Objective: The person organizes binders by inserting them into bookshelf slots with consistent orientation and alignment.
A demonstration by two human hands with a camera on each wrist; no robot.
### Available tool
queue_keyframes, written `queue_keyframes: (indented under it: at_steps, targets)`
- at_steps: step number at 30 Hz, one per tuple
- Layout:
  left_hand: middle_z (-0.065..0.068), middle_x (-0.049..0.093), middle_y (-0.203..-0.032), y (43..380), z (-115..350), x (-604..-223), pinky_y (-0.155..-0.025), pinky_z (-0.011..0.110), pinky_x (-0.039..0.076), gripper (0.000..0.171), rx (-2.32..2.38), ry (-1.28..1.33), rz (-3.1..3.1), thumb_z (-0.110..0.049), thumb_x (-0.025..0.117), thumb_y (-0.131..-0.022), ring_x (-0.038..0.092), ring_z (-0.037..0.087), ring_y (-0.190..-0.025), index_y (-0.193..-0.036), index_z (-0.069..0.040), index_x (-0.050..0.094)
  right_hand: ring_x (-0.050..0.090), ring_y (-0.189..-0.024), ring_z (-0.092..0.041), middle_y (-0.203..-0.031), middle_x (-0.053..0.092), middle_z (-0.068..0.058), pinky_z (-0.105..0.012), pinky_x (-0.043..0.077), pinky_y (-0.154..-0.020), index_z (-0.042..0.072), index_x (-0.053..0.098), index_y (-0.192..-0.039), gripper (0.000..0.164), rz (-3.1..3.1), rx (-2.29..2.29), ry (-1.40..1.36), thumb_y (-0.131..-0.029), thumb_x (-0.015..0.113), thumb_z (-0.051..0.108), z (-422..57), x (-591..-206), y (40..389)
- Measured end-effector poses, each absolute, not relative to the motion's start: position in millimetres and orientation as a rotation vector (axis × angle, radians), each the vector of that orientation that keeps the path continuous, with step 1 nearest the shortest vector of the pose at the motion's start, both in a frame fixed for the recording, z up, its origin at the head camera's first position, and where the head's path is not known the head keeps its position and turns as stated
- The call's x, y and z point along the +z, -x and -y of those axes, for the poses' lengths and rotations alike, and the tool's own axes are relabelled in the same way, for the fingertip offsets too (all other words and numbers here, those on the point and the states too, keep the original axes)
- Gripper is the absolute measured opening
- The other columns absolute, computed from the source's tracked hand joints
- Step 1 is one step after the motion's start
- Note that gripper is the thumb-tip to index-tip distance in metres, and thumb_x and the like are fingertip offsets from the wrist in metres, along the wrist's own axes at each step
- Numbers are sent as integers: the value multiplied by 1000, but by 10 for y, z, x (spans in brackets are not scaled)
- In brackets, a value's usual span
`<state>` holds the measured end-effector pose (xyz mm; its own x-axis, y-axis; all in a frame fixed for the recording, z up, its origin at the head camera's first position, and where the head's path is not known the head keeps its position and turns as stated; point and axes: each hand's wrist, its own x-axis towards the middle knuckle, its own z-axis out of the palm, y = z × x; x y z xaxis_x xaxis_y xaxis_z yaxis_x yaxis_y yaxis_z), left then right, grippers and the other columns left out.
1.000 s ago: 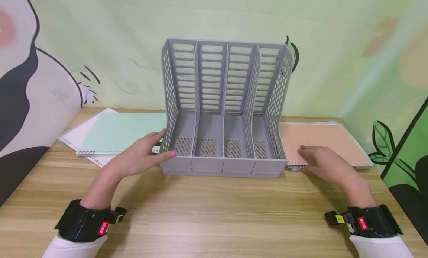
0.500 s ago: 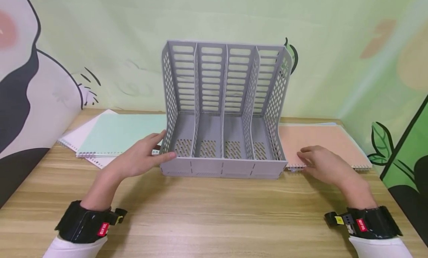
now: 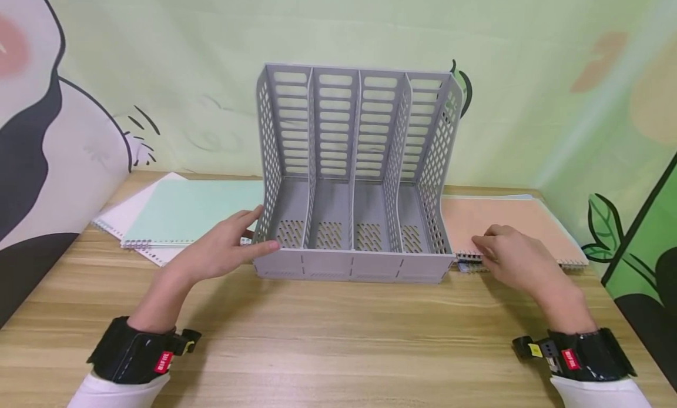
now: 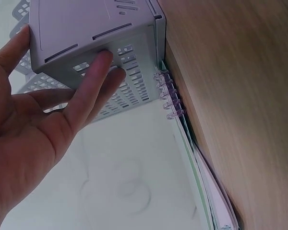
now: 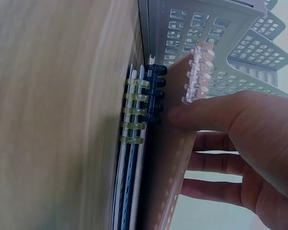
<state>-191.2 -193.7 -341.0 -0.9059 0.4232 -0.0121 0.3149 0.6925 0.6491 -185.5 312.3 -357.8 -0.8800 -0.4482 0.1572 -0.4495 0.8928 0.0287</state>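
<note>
A grey file rack (image 3: 332, 211) with several upright slots stands mid-table. My left hand (image 3: 224, 249) holds its front left corner, thumb over the front rim and fingertips against the outer side wall (image 4: 134, 79). To the right of the rack lies a stack of spiral notebooks, an orange-covered one (image 3: 465, 217) on top. My right hand (image 3: 515, 258) pinches that orange notebook by its coil edge. In the right wrist view, the thumb is under the tilted orange notebook (image 5: 165, 158) and the other fingers are on its far side. Dark and yellowish coils (image 5: 134, 111) of lower notebooks show beneath.
Left of the rack, a mint-green notebook (image 3: 203, 205) lies over a white one (image 3: 113, 217), coils facing forward. A printed cloth backdrop (image 3: 211, 73) rises behind the wooden table (image 3: 338, 337).
My right hand has taken hold of the orange notebook's coil edge and raised it slightly off the stack. My left hand and the rack have kept their places.
</note>
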Motion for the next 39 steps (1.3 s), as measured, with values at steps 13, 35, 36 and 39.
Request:
queue_keyframes:
  at_steps: [13, 35, 36, 39]
  targets:
    - [17, 32, -150, 1953, 1933, -3448, -86, 36, 51, 87, 1162, -593, -2649, -40, 67, -94, 53, 39, -119, -154, 1, 19, 63, -79, -28, -90, 64, -8, -44, 51, -57, 3, 73, -100, 24, 2677, 1, -600, -76, 77, 6, -3104, -3549, 1840]
    - [17, 32, -151, 1940, 1941, -3442, -89, 38, 50, 90, 1165, -556, -2636, -43, 67, -93, 51, 39, -123, -156, -1, 17, 61, -70, -29, -83, 60, -12, -44, 49, -54, -2, 69, -98, 26, 2585, 92, -543, -73, 75, -4, -3081, -3568, 1851]
    - [17, 31, -151, 1938, 1943, -3441, -90, 38, 49, 91, 1162, -555, -2637, -44, 67, -93, 51, 39, -123, -156, -1, 17, 61, -70, -30, -84, 60, -12, -44, 49, -55, -3, 69, -99, 27, 2577, 98, -542, -73, 75, -4, -3079, -3570, 1851]
    - [17, 31, -151, 1936, 1943, -3439, -90, 39, 49, 91, 1158, -553, -2638, -44, 67, -93, 51, 39, -123, -156, -1, 17, 61, -70, -31, -85, 60, -15, -45, 50, -56, -5, 67, -100, 28, 2545, 117, -537, -73, 75, -4, -3071, -3570, 1847]
